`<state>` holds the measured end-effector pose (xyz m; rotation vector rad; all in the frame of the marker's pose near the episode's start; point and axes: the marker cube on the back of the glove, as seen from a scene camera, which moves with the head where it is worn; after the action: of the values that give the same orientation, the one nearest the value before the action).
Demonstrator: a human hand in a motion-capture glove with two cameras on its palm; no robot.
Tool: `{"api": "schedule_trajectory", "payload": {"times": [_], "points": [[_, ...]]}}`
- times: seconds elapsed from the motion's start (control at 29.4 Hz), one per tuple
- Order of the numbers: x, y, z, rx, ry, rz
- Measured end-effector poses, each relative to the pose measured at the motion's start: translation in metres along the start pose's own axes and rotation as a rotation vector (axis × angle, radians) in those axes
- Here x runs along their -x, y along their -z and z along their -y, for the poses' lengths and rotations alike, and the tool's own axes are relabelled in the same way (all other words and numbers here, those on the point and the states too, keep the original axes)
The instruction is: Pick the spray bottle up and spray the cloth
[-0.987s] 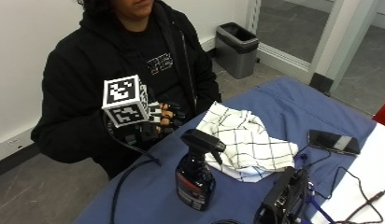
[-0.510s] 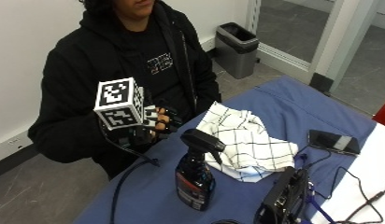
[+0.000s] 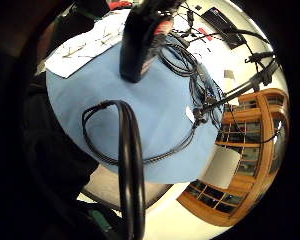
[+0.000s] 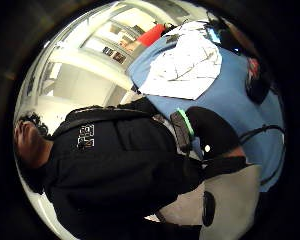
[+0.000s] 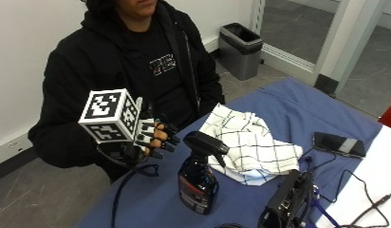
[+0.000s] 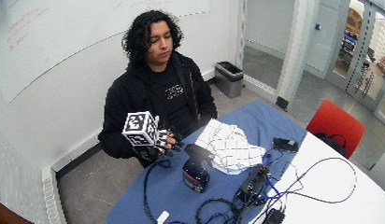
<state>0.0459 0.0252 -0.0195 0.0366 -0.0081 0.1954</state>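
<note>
The gloved right hand (image 5: 153, 137) is held raised at the near-left edge of the blue cloth-covered table (image 5: 290, 107), fingers loosely curled and holding nothing. A dark glossy spray bottle (image 5: 199, 178) stands upright nearby, just beside a crumpled white checked cloth (image 5: 249, 147).

Bright even light, soft faint shadows

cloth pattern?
The cloth is white with a thin dark grid check; it shows best in the outside view.
</note>
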Motion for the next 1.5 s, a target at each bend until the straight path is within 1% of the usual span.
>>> {"api": "schedule_trajectory", "payload": {"times": [0.27,0.48,0.68,0.88,1.05,1.19,1.26,1.4,1.5], "points": [[-0.039,0.026,0.01,-0.043,-0.111,-0.018],[-0.072,0.051,0.029,-0.147,-0.231,-0.012],[-0.089,0.057,0.057,-0.197,-0.291,0.075],[-0.099,0.051,0.086,-0.194,-0.303,0.349],[-0.1,0.04,0.123,-0.281,-0.3,0.542],[-0.101,0.036,0.119,-0.236,-0.262,0.71],[-0.1,0.032,0.122,-0.239,-0.259,0.79],[-0.096,0.024,0.134,-0.286,-0.286,1.003],[-0.089,0.016,0.155,-0.362,-0.319,1.166]]}}
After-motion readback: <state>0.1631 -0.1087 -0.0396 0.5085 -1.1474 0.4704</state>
